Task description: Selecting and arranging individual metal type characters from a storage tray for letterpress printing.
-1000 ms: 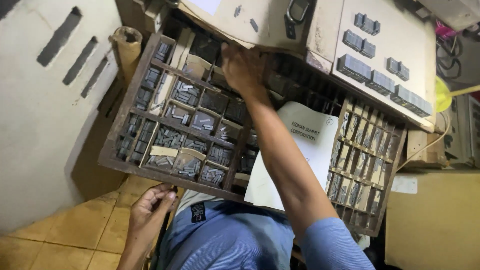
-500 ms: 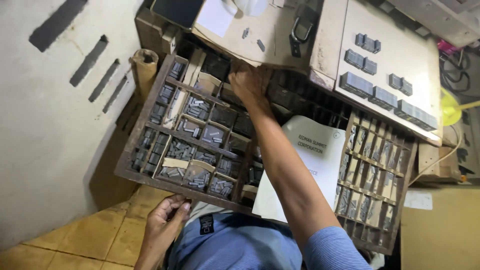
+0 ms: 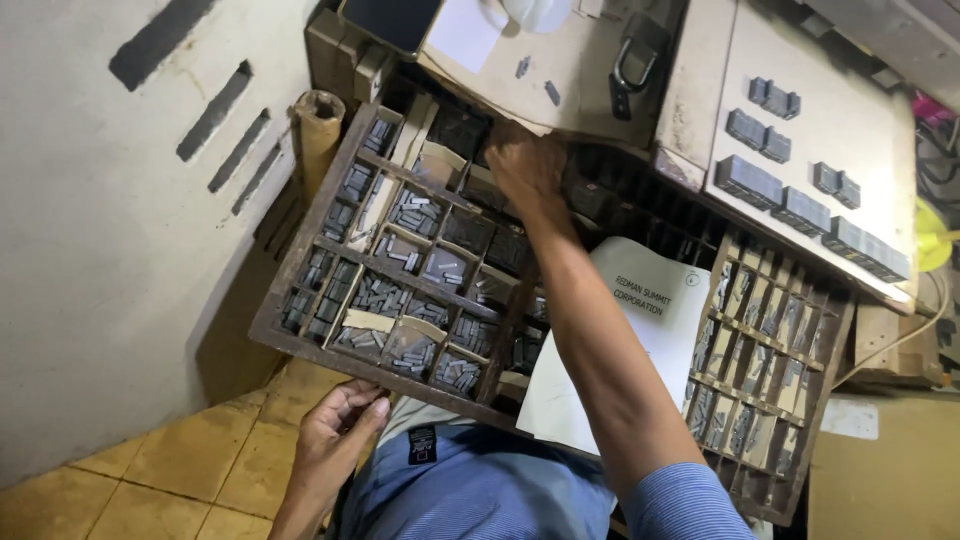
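Observation:
A dark wooden type case [image 3: 300,335] with many small compartments of grey metal type pieces [image 3: 415,215] lies in front of me. My right hand [image 3: 525,165] reaches to the far row, with its fingers bunched down into a compartment and its fingertips hidden. My right arm in a blue sleeve [image 3: 690,505] crosses the case. My left hand [image 3: 340,430] sits below the case's near edge, fingers curled close to the rim. Whether it holds anything cannot be seen.
A white printed sheet [image 3: 600,380] lies on the case. To the right is a section of narrow slots [image 3: 760,350]. A pale board [image 3: 820,90] carries dark metal blocks [image 3: 745,180]. A cardboard tube [image 3: 318,125] stands by the grey wall. Yellow floor tiles [image 3: 150,470] lie below.
The view has shifted, so the case sits further right and lower in the picture. My right hand stays at the far compartments. My left hand stays by the near edge.

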